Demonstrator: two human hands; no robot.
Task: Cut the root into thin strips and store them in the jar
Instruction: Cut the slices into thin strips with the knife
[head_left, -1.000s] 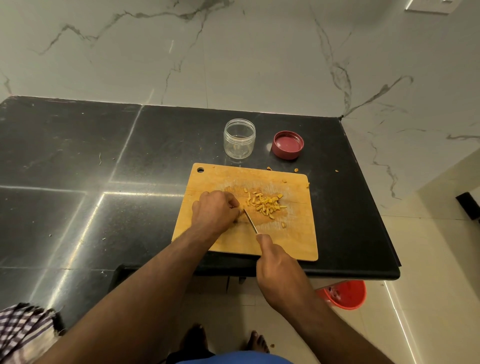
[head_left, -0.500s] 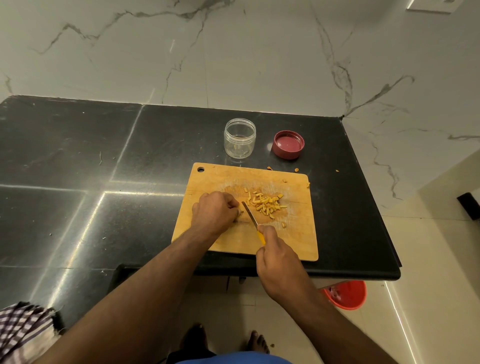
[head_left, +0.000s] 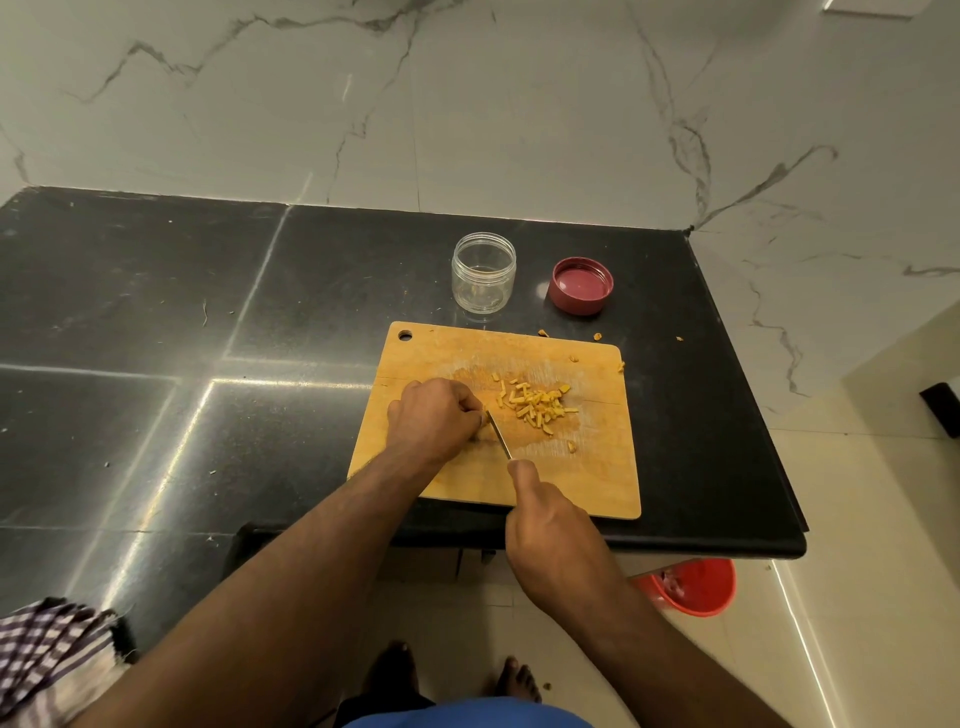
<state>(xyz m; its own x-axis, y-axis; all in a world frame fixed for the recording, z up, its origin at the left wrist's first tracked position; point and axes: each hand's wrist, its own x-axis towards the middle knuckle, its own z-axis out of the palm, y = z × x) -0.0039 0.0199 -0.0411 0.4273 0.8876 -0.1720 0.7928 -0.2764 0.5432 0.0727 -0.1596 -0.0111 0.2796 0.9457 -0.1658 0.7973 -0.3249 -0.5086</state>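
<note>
— Which step was in hand?

— Cutting, I'd judge. The left hand (head_left: 434, 415) sat curled on the cutting board (head_left: 597, 467), its fingers bent over what I took for the rest of the root (the piece itself was hidden under them). The right hand (head_left: 550, 540) was wrapped round the knife (head_left: 498, 435) handle, blade edge down just beside the left fingertips. The cut strips (head_left: 535, 408) lay in a loose heap right of the blade.

— And the jar?

— The jar (head_left: 483, 273) stood open and apparently empty beyond the board, its red lid (head_left: 581, 285) upturned beside it. The next move probably called for another thin slice close to the knuckles, blade kept clear of the fingers.

— Anything changed from half a second earlier?

— The blade had dropped; then it was lifted, a bit of yellow handle showing. The left hand had barely moved.
</note>
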